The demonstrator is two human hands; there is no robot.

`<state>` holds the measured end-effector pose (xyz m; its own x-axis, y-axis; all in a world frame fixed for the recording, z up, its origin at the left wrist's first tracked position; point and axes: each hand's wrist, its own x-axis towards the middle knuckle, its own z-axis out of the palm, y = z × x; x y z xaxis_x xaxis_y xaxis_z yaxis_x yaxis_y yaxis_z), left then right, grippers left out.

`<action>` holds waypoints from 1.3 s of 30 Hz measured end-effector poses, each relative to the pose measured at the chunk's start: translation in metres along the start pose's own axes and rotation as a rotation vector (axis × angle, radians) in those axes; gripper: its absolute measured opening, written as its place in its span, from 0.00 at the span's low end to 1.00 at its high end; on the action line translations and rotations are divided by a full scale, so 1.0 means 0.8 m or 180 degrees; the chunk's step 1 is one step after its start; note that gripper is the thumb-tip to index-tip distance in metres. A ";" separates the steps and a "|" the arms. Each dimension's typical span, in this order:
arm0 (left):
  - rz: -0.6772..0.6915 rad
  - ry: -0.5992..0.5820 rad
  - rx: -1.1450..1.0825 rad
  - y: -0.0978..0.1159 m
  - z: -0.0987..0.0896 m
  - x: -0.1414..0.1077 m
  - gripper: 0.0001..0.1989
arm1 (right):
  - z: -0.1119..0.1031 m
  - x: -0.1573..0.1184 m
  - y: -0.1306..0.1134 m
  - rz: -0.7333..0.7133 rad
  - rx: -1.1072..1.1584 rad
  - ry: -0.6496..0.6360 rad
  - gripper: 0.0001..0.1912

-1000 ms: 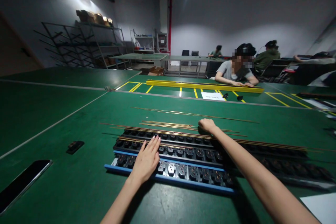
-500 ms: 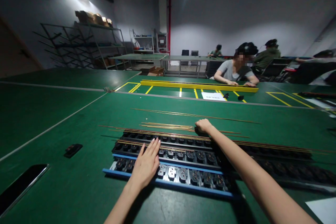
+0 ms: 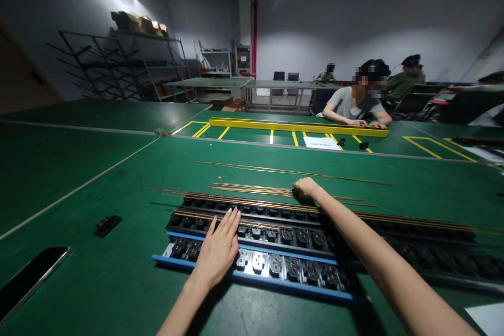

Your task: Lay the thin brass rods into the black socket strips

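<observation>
My left hand point(image 3: 218, 247) lies flat, fingers stretched out and a little apart, across long black socket strips point(image 3: 275, 265) with blue edging. Its fingertips reach the strips behind, near several thin brass rods point(image 3: 252, 203) lying along them. Farther back and to the right, my right hand point(image 3: 307, 188) is closed in a fist, low over the table. A loose bundle of thin brass rods point(image 3: 252, 189) runs up to this fist, and rod ends show again to its right. The fingers are turned away, so what they grip is hidden.
Two longer rods point(image 3: 275, 170) lie beyond the bundle. A small black part point(image 3: 107, 226) and a dark phone-like slab point(image 3: 33, 281) are at left. Across the green table point(image 3: 98, 168), a person point(image 3: 356, 105) works at a yellow rail point(image 3: 295, 126). White paper point(image 3: 321, 143) lies there.
The view has shifted very slightly. Both hands keep the same place and shape, and the rods and strips lie as before.
</observation>
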<state>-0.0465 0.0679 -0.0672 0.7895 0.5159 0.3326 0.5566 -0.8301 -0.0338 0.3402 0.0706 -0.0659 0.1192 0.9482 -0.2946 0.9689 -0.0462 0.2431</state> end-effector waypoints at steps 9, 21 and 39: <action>-0.0005 0.0028 0.0009 0.000 0.000 0.001 0.29 | 0.012 0.005 0.005 -0.0079 -0.0090 0.0147 0.15; 0.0081 0.0104 0.0044 -0.001 -0.001 0.001 0.29 | 0.009 -0.014 0.015 -0.0160 -0.0053 0.0585 0.15; 0.0061 0.0147 -0.0014 -0.001 0.006 0.000 0.28 | -0.036 -0.054 0.005 -0.0447 -0.0046 0.1516 0.10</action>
<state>-0.0457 0.0697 -0.0716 0.7871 0.4897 0.3751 0.5404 -0.8406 -0.0364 0.3328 0.0383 -0.0257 -0.1279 0.9834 0.1288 0.9650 0.0935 0.2450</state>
